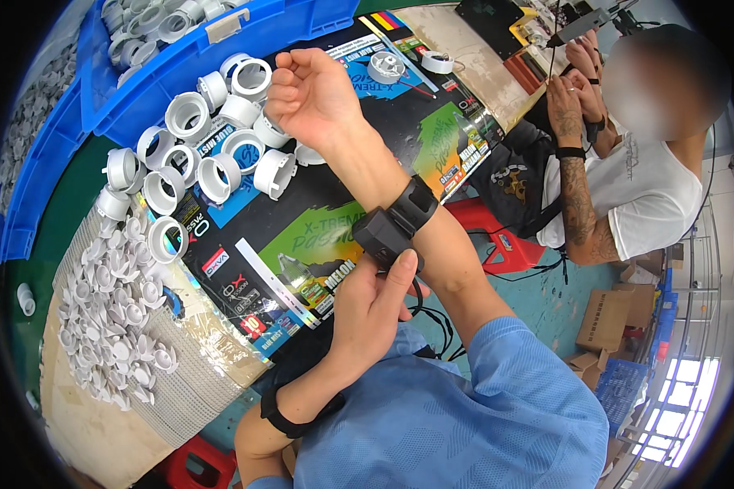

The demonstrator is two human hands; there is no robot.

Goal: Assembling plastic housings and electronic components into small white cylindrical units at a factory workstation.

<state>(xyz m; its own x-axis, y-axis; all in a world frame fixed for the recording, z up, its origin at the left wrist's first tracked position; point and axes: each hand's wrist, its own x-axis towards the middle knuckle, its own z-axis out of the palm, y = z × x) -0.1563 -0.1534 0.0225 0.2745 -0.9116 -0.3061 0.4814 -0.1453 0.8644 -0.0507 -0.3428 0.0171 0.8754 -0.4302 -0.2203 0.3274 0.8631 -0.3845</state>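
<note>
The table (pixel 114 428) in front of me is pale and worn, partly covered by dark printed sheets (pixel 318 224) with bright green and blue patches, and a grey mesh mat (pixel 192 383) lies near its lower left end. White rings (pixel 187 116) lie heaped on the sheets, with a mound of small white caps (pixel 114 346) nearer me on the left; a blue bin (pixel 245 45) full of more white parts stands beyond them. The floor (pixel 563 297) is teal, with a red stool (pixel 501 240) under the table's edge, and cardboard boxes (pixel 603 319) and a blue crate (pixel 620 395) toward a bright window (pixel 677 411) on the right. A co-worker in a white shirt (pixel 656 200) sits at my right. The black box (pixel 377 238) sits on my right forearm, just behind the wrist, beside a black strap (pixel 416 204) that circles the arm. My left hand (pixel 367 314) reaches across to it, thumb against its lower edge, the other fingers partly hidden, so I cannot tell whether they clasp it or merely touch it. My right hand (pixel 314 98) holds nothing, its fingers loosely curled, palm turned up, just beside the rings.
</note>
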